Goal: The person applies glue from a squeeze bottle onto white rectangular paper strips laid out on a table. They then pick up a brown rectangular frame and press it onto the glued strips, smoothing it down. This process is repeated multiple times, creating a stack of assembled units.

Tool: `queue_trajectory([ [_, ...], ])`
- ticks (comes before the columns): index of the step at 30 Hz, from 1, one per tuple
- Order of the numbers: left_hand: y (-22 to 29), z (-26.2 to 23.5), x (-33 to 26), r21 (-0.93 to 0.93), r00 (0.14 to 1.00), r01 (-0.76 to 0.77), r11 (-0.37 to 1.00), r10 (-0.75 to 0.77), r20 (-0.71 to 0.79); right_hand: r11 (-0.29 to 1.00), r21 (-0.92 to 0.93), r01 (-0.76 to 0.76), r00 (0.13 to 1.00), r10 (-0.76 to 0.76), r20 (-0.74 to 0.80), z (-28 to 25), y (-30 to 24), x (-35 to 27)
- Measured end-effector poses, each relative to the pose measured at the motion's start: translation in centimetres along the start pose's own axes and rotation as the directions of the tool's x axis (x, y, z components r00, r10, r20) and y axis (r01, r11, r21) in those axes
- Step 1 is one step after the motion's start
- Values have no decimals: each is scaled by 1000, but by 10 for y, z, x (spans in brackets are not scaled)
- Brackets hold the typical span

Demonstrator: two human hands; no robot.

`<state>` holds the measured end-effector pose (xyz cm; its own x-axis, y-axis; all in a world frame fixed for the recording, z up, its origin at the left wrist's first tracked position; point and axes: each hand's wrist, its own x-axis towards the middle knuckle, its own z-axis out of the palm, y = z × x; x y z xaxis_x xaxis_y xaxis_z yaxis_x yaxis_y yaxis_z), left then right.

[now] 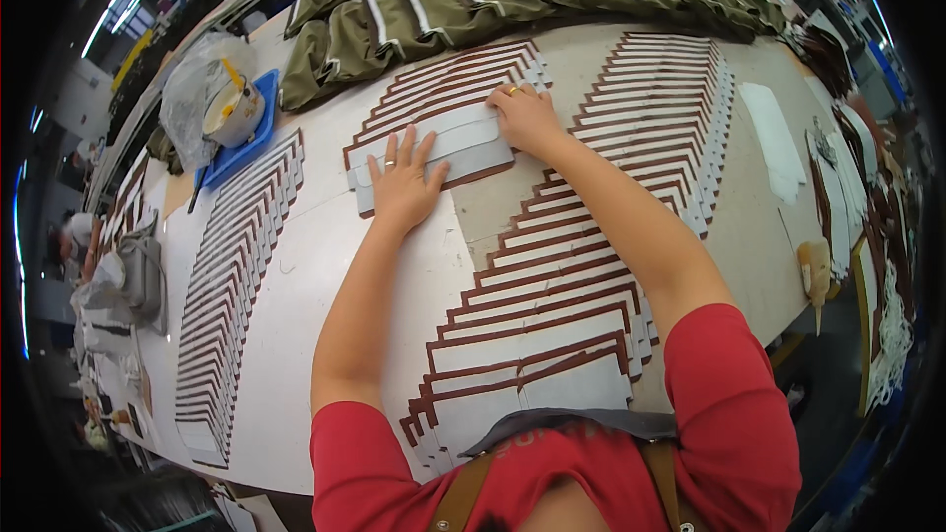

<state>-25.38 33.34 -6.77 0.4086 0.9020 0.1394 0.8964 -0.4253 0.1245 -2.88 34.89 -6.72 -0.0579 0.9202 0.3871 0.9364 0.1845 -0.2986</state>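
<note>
A pale grey-white flat panel [463, 143] with a rounded long edge lies at the near end of a row of overlapping white pieces with brown edges [448, 84]. My left hand [404, 187] rests flat on its left part, fingers spread, with a ring on one finger. At its right end, my right hand [529, 121] has its fingers bent together over the edge, seemingly pinching it; the fingertips are partly hidden. A brown-edged white piece shows just below the panel.
More overlapping brown-edged pieces form long rows at the right [650, 108], near front [542, 305] and left [236, 286]. Olive fabric bundles [443, 15] line the far side. A white tub [234, 116] stands on a blue tray [258, 128]. A yellowish bottle [815, 271] lies at the right edge.
</note>
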Motion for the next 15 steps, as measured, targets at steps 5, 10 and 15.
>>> queue_trajectory([
  [5,-8,6,5,23,997,23,999,-25,77,973,86,-215,970,223,-96,-50,52,-27],
  [10,-33,7,2,-115,995,-26,993,15,-103,951,-17,-308,939,302,-163,-144,132,-116],
  [15,-18,-26,-3,-383,908,-287,878,122,-400,687,-206,-697,715,685,-137,-218,235,-203],
])
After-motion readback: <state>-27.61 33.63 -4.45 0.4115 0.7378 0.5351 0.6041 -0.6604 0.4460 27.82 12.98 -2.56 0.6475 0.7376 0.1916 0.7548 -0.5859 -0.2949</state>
